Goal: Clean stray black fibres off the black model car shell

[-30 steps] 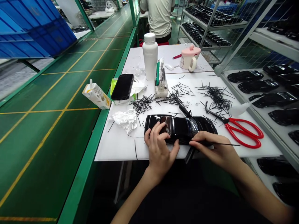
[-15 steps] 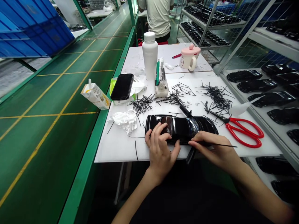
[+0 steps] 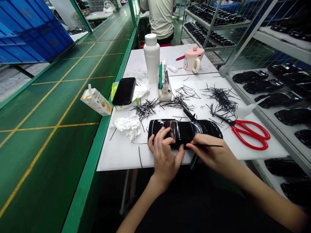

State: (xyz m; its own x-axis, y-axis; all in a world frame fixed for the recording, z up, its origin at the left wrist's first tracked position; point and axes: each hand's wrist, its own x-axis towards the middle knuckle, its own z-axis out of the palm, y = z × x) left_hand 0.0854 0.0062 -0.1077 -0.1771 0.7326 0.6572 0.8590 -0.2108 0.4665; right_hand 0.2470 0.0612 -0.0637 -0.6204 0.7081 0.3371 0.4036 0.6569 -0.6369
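Your left hand (image 3: 165, 153) is on the glossy black plastic model car body (image 3: 206, 129), fingers (image 3: 163, 137) curled over its top and thumb down its near side, gripping it against the board. Your right hand (image 3: 211, 153) sits just to the right at the near side, fingertips at the body, thumb and fingers pinched on a thin black plastic strand (image 3: 211, 146) that points right, almost level. The body lies flat, long axis running left to right, roughly parallel to the near edge of the white plastic work board (image 3: 121, 158). Both hands touch it from your side. A black rod-like piece (image 3: 188, 113) pokes out behind it; can't tell what it is. Just right: red-handled steel scissors (image 3: 250, 134). Left: crumpled white tissue (image 3: 126, 127). Beyond: scattered piles of loose black strands (image 3: 222, 98), a black smartphone (image 3: 123, 91), a white plastic bottle (image 3: 152, 58), a pink lidded mug (image 3: 193, 60). Farther right, metal shelves (image 3: 267, 129) hold more black car bodies (image 3: 278, 99).
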